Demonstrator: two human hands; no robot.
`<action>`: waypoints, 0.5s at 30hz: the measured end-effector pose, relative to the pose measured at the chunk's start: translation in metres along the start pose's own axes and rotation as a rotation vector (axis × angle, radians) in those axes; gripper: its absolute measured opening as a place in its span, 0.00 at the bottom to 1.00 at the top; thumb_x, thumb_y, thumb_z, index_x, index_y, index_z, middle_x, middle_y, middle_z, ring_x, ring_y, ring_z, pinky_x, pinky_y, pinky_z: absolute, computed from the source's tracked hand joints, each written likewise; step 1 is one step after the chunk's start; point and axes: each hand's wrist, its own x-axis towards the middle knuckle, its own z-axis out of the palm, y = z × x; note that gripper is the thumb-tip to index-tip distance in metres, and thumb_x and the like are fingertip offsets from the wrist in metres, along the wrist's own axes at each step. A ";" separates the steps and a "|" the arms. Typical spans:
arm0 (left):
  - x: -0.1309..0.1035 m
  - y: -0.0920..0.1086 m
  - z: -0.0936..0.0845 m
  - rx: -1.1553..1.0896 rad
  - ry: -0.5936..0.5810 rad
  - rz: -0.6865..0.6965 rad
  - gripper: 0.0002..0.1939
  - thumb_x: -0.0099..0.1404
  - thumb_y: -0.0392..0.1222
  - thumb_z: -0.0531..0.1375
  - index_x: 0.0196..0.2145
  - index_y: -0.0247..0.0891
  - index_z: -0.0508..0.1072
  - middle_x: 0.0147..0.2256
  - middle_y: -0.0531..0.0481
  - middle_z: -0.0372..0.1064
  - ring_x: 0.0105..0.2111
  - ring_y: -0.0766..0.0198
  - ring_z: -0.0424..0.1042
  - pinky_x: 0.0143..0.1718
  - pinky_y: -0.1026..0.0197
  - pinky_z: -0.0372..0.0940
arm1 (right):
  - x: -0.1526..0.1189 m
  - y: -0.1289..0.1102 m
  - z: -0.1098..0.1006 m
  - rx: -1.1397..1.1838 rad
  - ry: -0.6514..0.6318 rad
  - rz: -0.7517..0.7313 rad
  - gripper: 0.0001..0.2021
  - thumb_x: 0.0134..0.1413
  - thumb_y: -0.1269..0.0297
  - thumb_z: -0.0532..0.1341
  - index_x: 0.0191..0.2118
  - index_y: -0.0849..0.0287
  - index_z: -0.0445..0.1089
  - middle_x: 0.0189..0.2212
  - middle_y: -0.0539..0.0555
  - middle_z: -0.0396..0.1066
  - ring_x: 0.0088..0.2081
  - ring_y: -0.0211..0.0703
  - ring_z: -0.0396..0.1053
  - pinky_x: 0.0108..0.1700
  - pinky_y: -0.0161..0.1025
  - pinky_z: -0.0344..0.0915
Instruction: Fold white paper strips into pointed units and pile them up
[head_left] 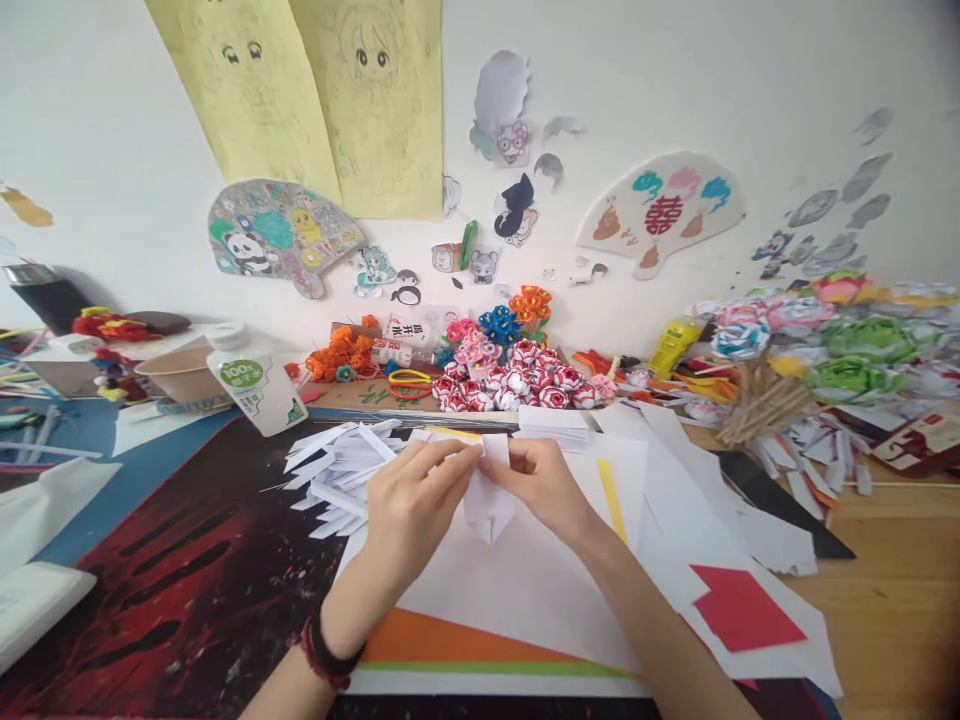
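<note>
A folded piece of white paper [489,508] hangs between my two hands, its pointed end downward, above white sheets [525,605]. My left hand [421,500] pinches its upper left edge with thumb and fingertips. On the other side, my right hand [541,482] grips its upper right part, thumb in front and fingers curled. A pile of folded white paper strips [341,475] lies just left of my left hand. Behind my right hand is a stack of small white papers [553,425].
Red-and-white paper flowers [525,380] stand at the back centre. A white bottle [255,385] and a brown paper bowl [184,372] are at the back left. A red paper piece [746,607] and a black sheet [780,505] lie at the right.
</note>
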 end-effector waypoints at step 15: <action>0.014 0.001 -0.005 -0.641 -0.163 -0.645 0.10 0.58 0.47 0.64 0.31 0.36 0.77 0.32 0.48 0.73 0.31 0.64 0.68 0.28 0.66 0.62 | -0.005 -0.010 0.000 -0.349 0.039 -0.089 0.15 0.55 0.55 0.61 0.27 0.62 0.73 0.24 0.51 0.67 0.27 0.39 0.61 0.28 0.35 0.57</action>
